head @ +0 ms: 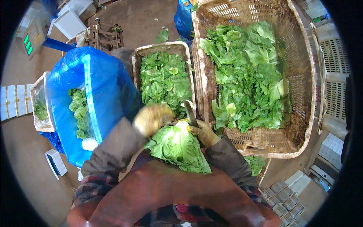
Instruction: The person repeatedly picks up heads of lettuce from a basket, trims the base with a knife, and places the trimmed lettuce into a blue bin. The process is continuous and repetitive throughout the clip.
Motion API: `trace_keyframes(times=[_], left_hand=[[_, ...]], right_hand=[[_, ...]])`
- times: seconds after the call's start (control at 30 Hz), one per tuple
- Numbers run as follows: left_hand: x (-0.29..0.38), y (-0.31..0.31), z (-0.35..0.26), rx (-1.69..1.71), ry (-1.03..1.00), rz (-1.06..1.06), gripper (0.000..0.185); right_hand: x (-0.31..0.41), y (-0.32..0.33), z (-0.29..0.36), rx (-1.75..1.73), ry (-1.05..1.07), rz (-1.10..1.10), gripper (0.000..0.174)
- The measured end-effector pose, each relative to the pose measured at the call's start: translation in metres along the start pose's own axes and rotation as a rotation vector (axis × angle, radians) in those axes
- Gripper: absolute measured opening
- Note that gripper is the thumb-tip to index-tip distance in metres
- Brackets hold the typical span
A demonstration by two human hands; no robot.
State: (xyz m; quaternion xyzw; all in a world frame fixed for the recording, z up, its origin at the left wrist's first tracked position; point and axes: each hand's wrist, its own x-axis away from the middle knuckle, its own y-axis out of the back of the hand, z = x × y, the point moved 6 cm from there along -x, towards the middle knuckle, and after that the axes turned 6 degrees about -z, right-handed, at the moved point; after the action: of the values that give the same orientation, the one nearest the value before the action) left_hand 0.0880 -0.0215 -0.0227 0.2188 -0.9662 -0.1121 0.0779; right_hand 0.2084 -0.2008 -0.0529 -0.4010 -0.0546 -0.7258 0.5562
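A leafy green lettuce head (180, 144) lies low in front of my apron, its pale cut base turned up and away from me. My gloved right hand (204, 133) is closed around a knife (190, 113), whose blade points away from me, beside the lettuce base. At the upper left edge of the lettuce is my gloved left hand (153, 119), blurred by motion; its fingers and whatever they hold cannot be made out. A smaller crate (135, 71) full of loose lettuce leaves stands just beyond both hands.
At the right a large dirty plastic crate (307, 85) holds many lettuce leaves. On the left stands a container lined with a blue plastic bag (110, 85), lettuce heads inside. A scale display (31, 42) is behind it. More crates stand at the far right.
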Motion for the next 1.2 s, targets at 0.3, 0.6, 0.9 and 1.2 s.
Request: trace_keyframes(times=[0.3, 0.6, 0.9, 1.2], left_hand=[[-0.003, -0.045, -0.033, -0.178, 0.152, 0.017, 0.026], [-0.035, 0.011, 0.026, -0.267, 0.179, -0.138, 0.08], [0.036, 0.038, -0.018, 1.049, 0.314, 0.342, 0.078], [0.167, 0.081, 0.006, 1.119, 0.225, 0.011, 0.073]], right_hand=[[-0.017, 0.039, -0.015, -0.028, 0.197, -0.239, 0.043], [-0.023, 0.035, 0.021, 0.067, 0.295, -0.208, 0.043], [-0.032, -0.082, 0.152, 1.089, 0.826, 0.232, 0.029], [-0.058, -0.228, 0.092, 0.745, 0.453, 0.145, 0.044]])
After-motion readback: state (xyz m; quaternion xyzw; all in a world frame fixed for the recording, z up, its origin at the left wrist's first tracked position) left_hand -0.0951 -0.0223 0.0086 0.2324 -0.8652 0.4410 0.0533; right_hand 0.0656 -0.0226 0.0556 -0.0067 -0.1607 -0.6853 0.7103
